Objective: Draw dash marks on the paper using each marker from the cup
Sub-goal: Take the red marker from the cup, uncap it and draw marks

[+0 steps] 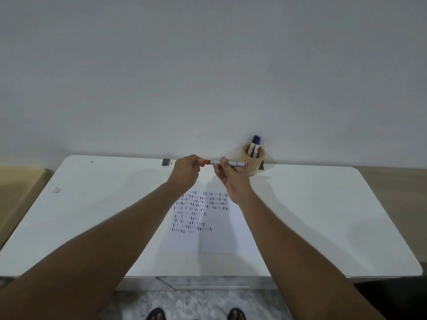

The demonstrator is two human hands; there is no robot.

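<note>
Both hands work the red marker (227, 162) above the paper (208, 222): right hand (231, 179) pinches its barrel, left hand (187, 172) closed on the cap, apparently to uncap or recap it.

A red marker (228, 163) is held level above the white table (323, 215), its barrel gripped by the right hand (231, 179) and its red cap (205, 162) pinched by the left hand (186, 173). Rows of dashes are seen on the paper (221, 236) below. Two markers (255, 146) are stood in the wooden cup (253, 162).

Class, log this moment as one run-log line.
left hand: grips red cap | right hand: holds red marker | cup: markers inside | paper: dash rows
</note>
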